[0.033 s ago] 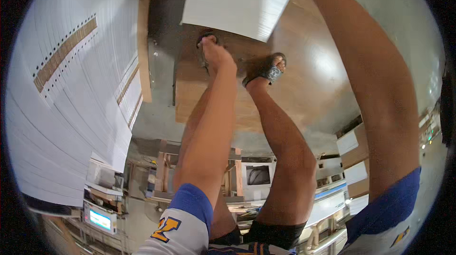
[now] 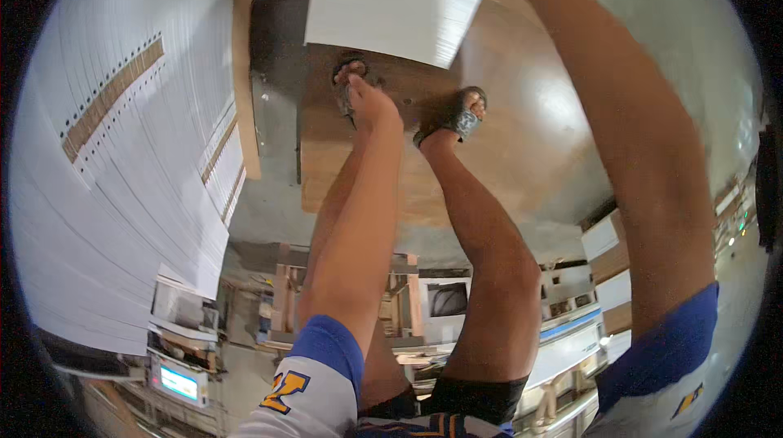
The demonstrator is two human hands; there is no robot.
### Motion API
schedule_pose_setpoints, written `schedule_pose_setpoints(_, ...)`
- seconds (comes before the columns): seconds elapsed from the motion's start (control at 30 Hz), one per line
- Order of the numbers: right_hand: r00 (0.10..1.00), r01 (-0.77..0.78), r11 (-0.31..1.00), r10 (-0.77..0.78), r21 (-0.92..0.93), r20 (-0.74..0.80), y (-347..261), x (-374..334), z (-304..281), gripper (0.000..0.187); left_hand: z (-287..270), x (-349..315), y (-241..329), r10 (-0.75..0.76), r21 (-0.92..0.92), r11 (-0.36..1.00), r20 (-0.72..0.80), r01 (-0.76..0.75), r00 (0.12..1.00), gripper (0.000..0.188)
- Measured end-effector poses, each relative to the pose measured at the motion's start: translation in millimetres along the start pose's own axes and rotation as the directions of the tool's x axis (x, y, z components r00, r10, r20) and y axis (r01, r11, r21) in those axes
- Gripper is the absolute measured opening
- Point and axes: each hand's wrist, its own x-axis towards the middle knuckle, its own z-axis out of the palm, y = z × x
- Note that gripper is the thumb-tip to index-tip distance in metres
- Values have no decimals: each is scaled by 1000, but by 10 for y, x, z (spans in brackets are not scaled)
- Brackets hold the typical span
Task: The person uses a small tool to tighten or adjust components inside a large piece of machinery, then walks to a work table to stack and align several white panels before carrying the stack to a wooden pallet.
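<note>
My left hand (image 2: pixel 373 103) hangs above my left foot, small and seen from the wrist side. Its fingers are partly hidden and blurred, and I cannot make out anything in them. A white stack of sheets (image 2: pixel 383 2) with fine lines down one side lies on the brown wooden board (image 2: pixel 522 136) beyond my feet. My right forearm (image 2: pixel 603 71) stretches up to the top edge, close to the stack's right corner. Past the wrist, my right hand is cut off by the picture's edge.
A tall pile of white sheets (image 2: pixel 106 218) with brown, hole-edged strips rises at the left beside a wooden post (image 2: pixel 245 63). My sandalled feet (image 2: pixel 466 116) stand on the board. Behind me are a lit screen (image 2: pixel 178 382), wooden frames (image 2: pixel 412 291) and shelves with white stacks (image 2: pixel 599 242).
My left hand has drawn slightly back, so more of my left toes show. My right forearm and the white stack sit a little further left and higher in the picture.
</note>
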Motion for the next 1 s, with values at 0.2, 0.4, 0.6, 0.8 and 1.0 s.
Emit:
schedule_pose_setpoints(0.2,940,-287,936,317,206,-127,477,-2602,-583,58,-894,-779,-412,-439,549,195,790,-813,428,49)
schedule_pose_setpoints(0.4,644,-752,660,737,-11,204,317,-6211,-1260,49,-1715,-782,123,-10,546,373,810,-750,586,44)
schedule_pose_setpoints(0.6,422,-902,427,850,57,316,-791,-8504,-1909,41,-2864,-1384,1535,-161,705,329,698,-629,698,29)
schedule_pose_setpoints(0.8,218,-864,136,969,485,117,-3064,-9913,-1499,37,-3171,-1834,2185,-282,629,-98,726,-772,627,33)
schedule_pose_setpoints(1.0,165,-645,-120,942,755,291,-5066,-10439,-121,48,-2460,-2559,2320,-472,362,-10,820,-932,323,27)
